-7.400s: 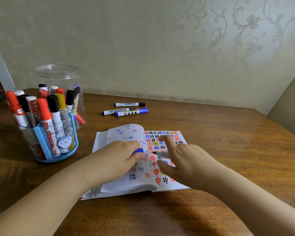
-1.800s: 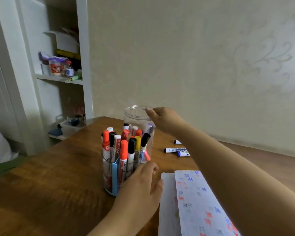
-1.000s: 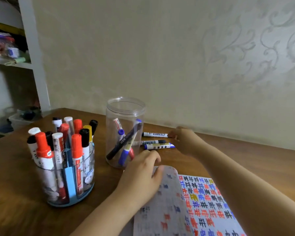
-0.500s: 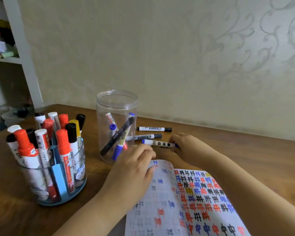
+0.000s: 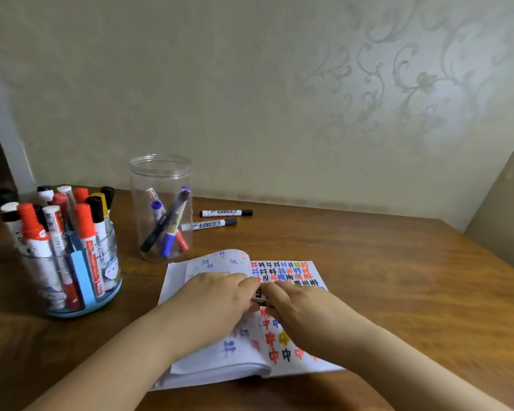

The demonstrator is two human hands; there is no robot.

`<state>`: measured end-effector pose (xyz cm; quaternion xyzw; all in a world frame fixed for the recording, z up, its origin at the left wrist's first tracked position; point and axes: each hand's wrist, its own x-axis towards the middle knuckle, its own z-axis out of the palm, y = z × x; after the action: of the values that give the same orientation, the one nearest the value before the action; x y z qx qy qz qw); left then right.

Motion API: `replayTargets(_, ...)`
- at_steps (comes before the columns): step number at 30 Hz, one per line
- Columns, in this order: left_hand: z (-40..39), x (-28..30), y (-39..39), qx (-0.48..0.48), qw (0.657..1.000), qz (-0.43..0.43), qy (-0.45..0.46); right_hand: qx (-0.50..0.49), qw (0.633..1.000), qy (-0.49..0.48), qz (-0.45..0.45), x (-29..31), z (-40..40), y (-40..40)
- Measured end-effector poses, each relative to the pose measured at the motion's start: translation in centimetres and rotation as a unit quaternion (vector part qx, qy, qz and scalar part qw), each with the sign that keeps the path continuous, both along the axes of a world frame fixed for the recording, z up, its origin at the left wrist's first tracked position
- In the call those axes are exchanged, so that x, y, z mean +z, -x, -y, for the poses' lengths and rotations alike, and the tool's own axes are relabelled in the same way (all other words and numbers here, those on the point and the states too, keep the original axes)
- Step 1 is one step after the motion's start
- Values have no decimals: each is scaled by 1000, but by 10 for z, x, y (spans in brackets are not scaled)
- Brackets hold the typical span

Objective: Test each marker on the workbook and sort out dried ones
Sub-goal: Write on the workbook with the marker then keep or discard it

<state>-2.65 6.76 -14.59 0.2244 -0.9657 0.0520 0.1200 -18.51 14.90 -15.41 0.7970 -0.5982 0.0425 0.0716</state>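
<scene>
Two hands: left hand (image 5: 217, 301) and right hand (image 5: 306, 307) meet over the workbook (image 5: 288, 292), and both pinch one marker (image 5: 260, 295) between the fingertips.
Marker: only a small piece shows between the hands, white with black print; it is just above the open page, and the cap is hidden.
Fingers: curled and close together around the marker; I cannot tell if the cap is already loose.
Workbook: open on the table (image 5: 398, 277), right page full of coloured test marks, left page curling up.
Step in hand: it looks like the uncapping, before a test stroke.
Next move: probably pull the cap off, then write on a free place of the page.
Jar (image 5: 161, 207): clear, behind the workbook, with several markers inside.
Loose markers (image 5: 226, 218): two, lying beside the jar.
Holder (image 5: 80, 268): blue, at the left, full of standing markers.
</scene>
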Motion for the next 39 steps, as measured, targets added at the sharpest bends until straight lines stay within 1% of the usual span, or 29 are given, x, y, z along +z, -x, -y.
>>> replayTargets(2, -5, 1, -3, -6, 1000, -4, -30, 12, 1000, 10, -20, 2, -5, -2)
replayTargets(4, -8, 3, -7, -8, 998, -6, -63, 18, 1000, 14, -17, 6, -10, -5)
replayTargets(7, -11, 7, -12, -2, 996, 4, -85, 30, 999, 36, -15, 9, -13, -7)
replayTargets(13, -15, 9, -16, 13, 995, 14, -93, 42, 997, 69, 2, 7, -13, -12)
replayTargets(15, -17, 10, -19, 21, 996, 13, -85, 20, 998, 47, 29, 11, -13, -13)
replayTargets(17, -16, 11, -22, 27, 997, 4, -71, -11, 999, -3, 41, 16, -12, -14)
replayTargets(20, -18, 15, -22, 33, 998, 19, -51, -56, 994, -63, 69, 25, -13, -19)
replayTargets(24, -20, 18, -14, 36, 998, 18, -49, -71, 992, -69, 78, 33, -13, -23)
replayTargets(26, -20, 19, -12, 34, 998, 31, -48, -62, 992, -80, 78, 36, -15, -22)
replayTargets(29, -19, 17, -11, 27, 996, 70, -48, -46, 993, -98, 48, 36, -18, -21)
replayTargets(32, -19, 17, -14, 17, 993, 78, -83, -33, 993, -98, 49, 31, -18, -20)
replayTargets(34, -20, 19, -17, 6, 989, 72, -131, -7, 996, -79, 42, 27, -20, -18)
replayTargets(36, -20, 19, -20, -8, 982, 71, -175, 36, 998, -38, 28, 24, -21, -15)
replayTargets(39, -19, 21, -23, -22, 977, 58, -205, 87, 995, 10, 36, 22, -20, -13)
